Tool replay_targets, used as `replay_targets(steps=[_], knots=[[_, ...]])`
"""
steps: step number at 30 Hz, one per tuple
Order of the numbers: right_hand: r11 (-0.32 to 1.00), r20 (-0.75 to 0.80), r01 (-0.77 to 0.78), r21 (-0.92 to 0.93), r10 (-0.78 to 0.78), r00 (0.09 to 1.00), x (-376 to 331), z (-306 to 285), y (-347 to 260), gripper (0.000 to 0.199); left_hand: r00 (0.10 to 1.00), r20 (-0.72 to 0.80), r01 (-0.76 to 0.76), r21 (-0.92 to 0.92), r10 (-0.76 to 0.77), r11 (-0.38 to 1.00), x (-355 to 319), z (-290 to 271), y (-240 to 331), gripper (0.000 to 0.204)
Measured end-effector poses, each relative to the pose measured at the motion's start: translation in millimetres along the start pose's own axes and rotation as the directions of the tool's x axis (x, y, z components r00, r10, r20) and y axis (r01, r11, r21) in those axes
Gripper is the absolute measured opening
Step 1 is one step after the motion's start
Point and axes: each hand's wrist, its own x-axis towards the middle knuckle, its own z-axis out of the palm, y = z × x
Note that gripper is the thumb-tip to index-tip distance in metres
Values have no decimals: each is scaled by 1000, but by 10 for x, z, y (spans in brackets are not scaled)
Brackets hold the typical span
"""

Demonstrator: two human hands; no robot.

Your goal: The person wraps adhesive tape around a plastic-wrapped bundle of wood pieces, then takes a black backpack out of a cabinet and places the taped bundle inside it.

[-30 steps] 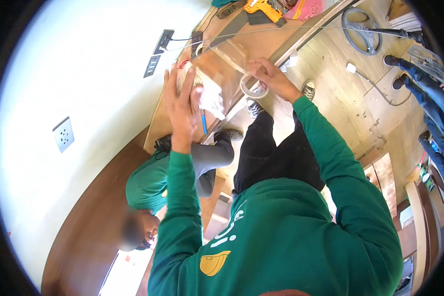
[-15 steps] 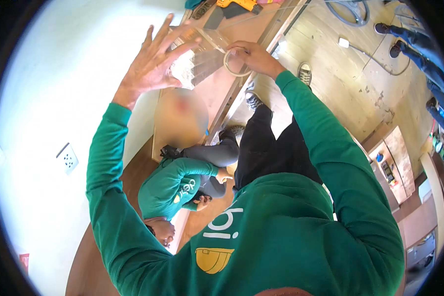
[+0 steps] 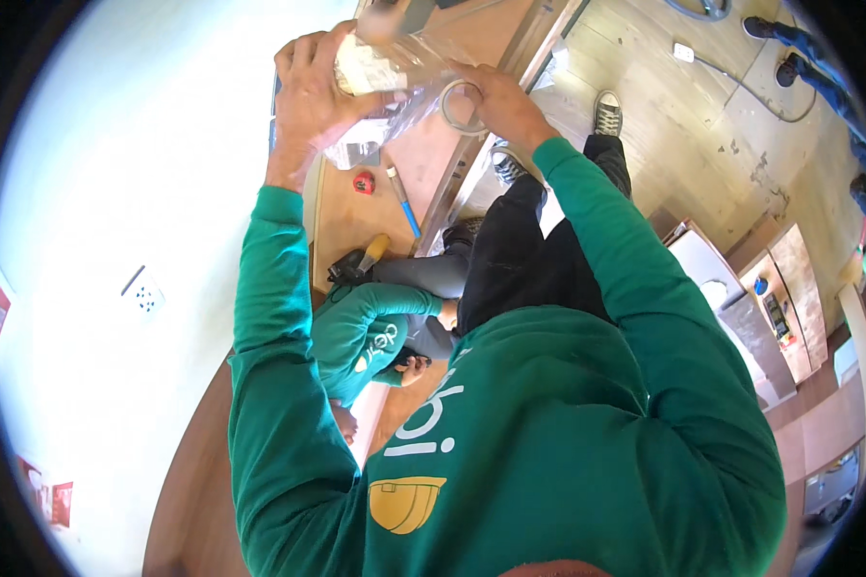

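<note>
My left hand (image 3: 313, 101) is closed around one side of a clear plastic package (image 3: 370, 69) with pale contents. The fingers curl over its far edge and the thumb lies along its near side. At the package's right, my right hand (image 3: 510, 108) grips a thin cream ring (image 3: 462, 108), which looks like a roll of tape. Clear plastic (image 3: 431, 72) stretches between that ring and the package. Both arms reach forward, holding these things above a brown worktop (image 3: 342, 221).
On the worktop lie a red tape measure (image 3: 364, 183), a blue-handled tool (image 3: 405, 204) and a yellow-handled tool (image 3: 373, 252). A co-worker in green (image 3: 342, 332) sits close by at left. A cable (image 3: 751, 104) crosses the floor, near another person's legs (image 3: 818, 72).
My left hand has gone from spread fingers to a curled grip on the package. The view has shifted, bringing the tape measure and the tools on the worktop into clear sight.
</note>
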Motion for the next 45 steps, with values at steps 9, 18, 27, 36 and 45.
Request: replay_targets(steps=[9,18,27,36,45], knots=[[998,-52,-18,64,22,998,-258,-95,50,50,950,-35,309,-51,-311,950,47,114,252,105],[993,80,-98,-72,104,991,-636,-85,-211,57,749,-146,627,-161,-646,762,237,300,554,120],[989,-35,-149,-5,149,988,-651,161,-252,60,623,-128,748,-188,-771,636,371,380,630,137],[980,7,-119,-161,122,992,-660,117,-194,58,913,104,-403,94,394,910,248,-271,194,127],[981,-83,-163,-107,154,985,-572,-26,-234,56,720,191,-694,201,667,691,295,-202,204,98]])
